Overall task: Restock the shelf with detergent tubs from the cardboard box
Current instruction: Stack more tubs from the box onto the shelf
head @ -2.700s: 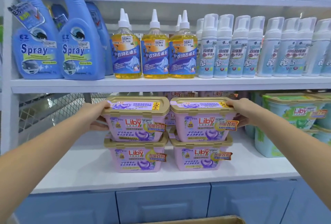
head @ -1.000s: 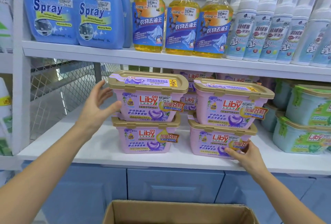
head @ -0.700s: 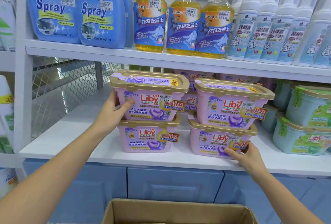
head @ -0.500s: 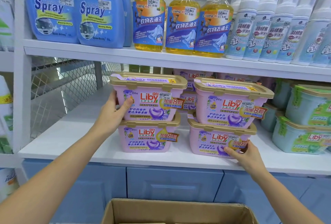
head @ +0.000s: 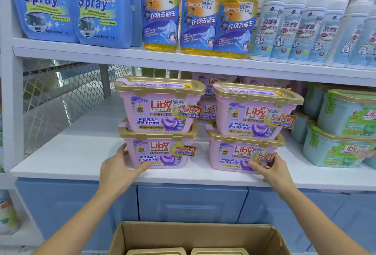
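Left hand (head: 120, 170) grips the lower-left tub (head: 162, 154), right hand (head: 273, 170) the lower-right tub (head: 234, 153) (thumbs across their fronts).

Left of the two-high stacks of pink Liby tubs, the lower shelf (head: 71, 153) lies bare as far as the wire mesh panel (head: 61, 96), open from the front. Between the left stack (head: 160, 112) and the right stack (head: 252, 120) runs a narrow gap, blocked at the back by more pink tubs (head: 208, 110). The upper shelf (head: 183, 62) sits close above the top lids (little room overhead). Green Liby tubs (head: 341, 132) close off the right side.
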The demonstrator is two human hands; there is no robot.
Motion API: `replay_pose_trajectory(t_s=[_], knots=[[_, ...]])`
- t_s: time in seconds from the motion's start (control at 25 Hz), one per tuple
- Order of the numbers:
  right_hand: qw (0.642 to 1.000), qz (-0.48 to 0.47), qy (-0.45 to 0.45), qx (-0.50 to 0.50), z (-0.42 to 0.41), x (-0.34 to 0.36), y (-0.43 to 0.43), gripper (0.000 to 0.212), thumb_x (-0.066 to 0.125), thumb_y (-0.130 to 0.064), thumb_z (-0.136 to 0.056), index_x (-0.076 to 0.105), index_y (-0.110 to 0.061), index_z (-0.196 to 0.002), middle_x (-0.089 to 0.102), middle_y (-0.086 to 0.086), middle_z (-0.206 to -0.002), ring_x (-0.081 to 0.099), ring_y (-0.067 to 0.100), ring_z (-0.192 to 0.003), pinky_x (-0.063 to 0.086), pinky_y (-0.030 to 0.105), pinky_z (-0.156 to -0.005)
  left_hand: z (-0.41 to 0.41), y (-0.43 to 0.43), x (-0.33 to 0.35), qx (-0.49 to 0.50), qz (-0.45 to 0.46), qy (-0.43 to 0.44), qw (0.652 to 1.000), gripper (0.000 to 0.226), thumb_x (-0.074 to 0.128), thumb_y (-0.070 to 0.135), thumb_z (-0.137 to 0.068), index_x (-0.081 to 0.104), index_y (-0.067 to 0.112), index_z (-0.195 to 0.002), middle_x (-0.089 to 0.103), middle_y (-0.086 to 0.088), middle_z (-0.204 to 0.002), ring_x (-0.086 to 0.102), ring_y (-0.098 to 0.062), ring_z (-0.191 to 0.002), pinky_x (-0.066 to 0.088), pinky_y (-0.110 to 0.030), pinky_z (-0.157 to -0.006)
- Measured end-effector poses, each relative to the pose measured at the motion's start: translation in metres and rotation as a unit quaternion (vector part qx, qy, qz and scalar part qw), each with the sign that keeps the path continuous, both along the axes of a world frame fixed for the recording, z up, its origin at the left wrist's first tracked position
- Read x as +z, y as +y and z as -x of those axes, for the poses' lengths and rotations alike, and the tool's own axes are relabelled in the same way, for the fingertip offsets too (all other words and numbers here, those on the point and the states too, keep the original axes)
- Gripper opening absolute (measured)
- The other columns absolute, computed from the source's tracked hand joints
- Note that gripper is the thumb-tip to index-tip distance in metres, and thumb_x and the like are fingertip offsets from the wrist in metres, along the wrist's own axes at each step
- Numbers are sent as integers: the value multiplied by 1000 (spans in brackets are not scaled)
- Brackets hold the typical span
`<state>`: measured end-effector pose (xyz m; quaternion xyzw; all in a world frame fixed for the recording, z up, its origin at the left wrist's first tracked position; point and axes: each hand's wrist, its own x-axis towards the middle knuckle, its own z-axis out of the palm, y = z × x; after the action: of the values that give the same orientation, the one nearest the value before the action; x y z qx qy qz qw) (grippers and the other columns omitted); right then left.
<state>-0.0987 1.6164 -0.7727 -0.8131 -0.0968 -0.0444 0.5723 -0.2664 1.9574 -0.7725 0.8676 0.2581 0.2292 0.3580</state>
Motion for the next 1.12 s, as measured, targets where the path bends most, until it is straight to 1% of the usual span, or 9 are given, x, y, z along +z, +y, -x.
replay_pose_trajectory(t_s=[0.12, 0.28, 0.4, 0.56, 0.64, 0.68, 0.76, 0.92, 1.12], knots=[[1000, 0, -7, -3, 0, -1, -1, 42, 77, -25, -72, 53, -16, -105, 66, 0, -93, 60, 14, -79, 47, 27, -58, -13, -7, 1, 18, -36, 29, 999, 86, 47, 79, -47, 51, 18, -107, 70, -1, -104, 63, -31, -101, 43, -40, -93], [999, 28, -27, -6, 0, -5, -1, 39, 75, -29, -74, 53, -17, -104, 62, -9, -82, 58, 18, -74, 47, 31, -61, -19, -8, -6, 52, -41, -9, 998, 66, 69, 61, -65, 52, 12, -106, 71, -5, -101, 62, -34, -98, 41, -43, -95], [999, 29, -39, -1, -1, -6, 3, 38, 75, -27, -74, 55, -14, -103, 58, -8, -71, 52, 20, -65, 44, 28, -59, -20, -5, -8, 52, -53, -28, 997, 60, 70, 54, -68, 52, 10, -106, 71, -5, -101, 63, -34, -98, 43, -43, -93], [998, 31, -48, 11, 1, -4, 29, 39, 75, -26, -73, 55, -14, -105, 62, -9, -77, 56, 20, -70, 46, 26, -60, -21, 7, -8, 53, -43, -30, 997, 58, 71, 52, -69, 52, 11, -105, 71, -5, -103, 63, -34, -99, 43, -41, -92], [998, 36, -52, 3, 3, -4, 45, 48, 77, -39, -67, 55, -15, -103, 60, -9, -73, 56, 19, -68, 52, 34, -66, -22, 20, -7, 62, -48, -27, 997, 60, 71, 53, -69, 52, 11, -106, 71, -6, -104, 63, -33, -101, 43, -42, -94], [998, 35, -54, 3, 5, -3, 52, 60, 75, -54, -59, 55, -17, -102, 60, -8, -73, 57, 18, -68, 53, 35, -67, -23, 28, -7, 64, -48, -21, 997, 60, 70, 53, -69, 52, 10, -108, 71, -6, -106, 63, -33, -102, 42, -42, -94], [997, 40, -58, 7, 4, -3, 69, 75, 67, -72, -48, 54, -20, -100, 63, -8, -77, 59, 16, -71, 52, 31, -66, -25, 47, -7, 61, -33, -11, 998, 61, 71, 53, -69, 51, 11, -109, 70, -6, -109, 62, -33, -104, 42, -42, -94], [996, 34, -76, 8, -3, -6, 111, 47, 76, -39, -67, 57, -15, -103, 66, -4, -80, 63, 22, -77, 49, 29, -63, -32, 89, -8, 58, 2, -16, 998, 63, 73, 52, -67, 47, 12, -108, 69, -8, -111, 62, -36, -103, 46, -41, -87], [997, 27, -75, 6, -19, -9, 163, 45, 77, -41, -64, 56, -20, -97, 66, -3, -80, 63, 22, -75, 53, 39, -71, -48, 147, -4, 60, 10, -7, 998, 62, 76, 47, -67, 42, 13, -106, 67, -9, -114, 61, -35, -106, 44, -41, -84]])
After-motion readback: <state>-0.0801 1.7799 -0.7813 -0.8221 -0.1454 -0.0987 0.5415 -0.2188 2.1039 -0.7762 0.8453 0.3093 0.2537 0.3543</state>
